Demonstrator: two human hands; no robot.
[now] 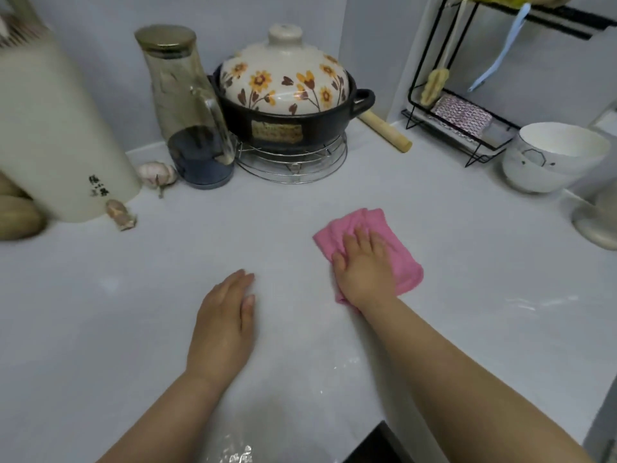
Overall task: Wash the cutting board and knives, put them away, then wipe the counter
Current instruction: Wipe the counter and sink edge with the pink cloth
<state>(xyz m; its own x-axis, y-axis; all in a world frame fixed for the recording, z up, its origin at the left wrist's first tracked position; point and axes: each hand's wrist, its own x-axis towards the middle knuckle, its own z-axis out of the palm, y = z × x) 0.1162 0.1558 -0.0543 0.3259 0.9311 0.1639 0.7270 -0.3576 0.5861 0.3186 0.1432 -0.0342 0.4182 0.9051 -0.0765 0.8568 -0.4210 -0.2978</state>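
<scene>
The right hand [365, 267] lies palm down on a pink cloth [397, 248], fingers spread flat and pressing it against the white tabletop [100, 312]; its grip is open, not curled around the fabric. The cloth is crumpled, sits right of the tabletop's centre, and shows beyond the fingers and on the hand's right side. The left hand [225, 324] rests flat on the bare tabletop beside it, fingers together and extended, grip open and holding nothing, well apart from the cloth. A few wet glints show on the surface near the lower edge and to the right of the cloth. At the back, a dark clay pot [293, 127] with a cream flowered lid [283, 80] stands on a round wire trivet [293, 162], with a wooden rolling pin [384, 130] lying just behind its right handle. Left of the pot is a glass carafe [190, 108] with a gold cap, and a garlic bulb [157, 175] lies next to its base. A tall white container [50, 135] stands at far left, a loose garlic clove [120, 215] by its foot. At right, stacked white bowls [551, 158] sit in front of a black wire rack [467, 95] holding a sponge and brushes.
</scene>
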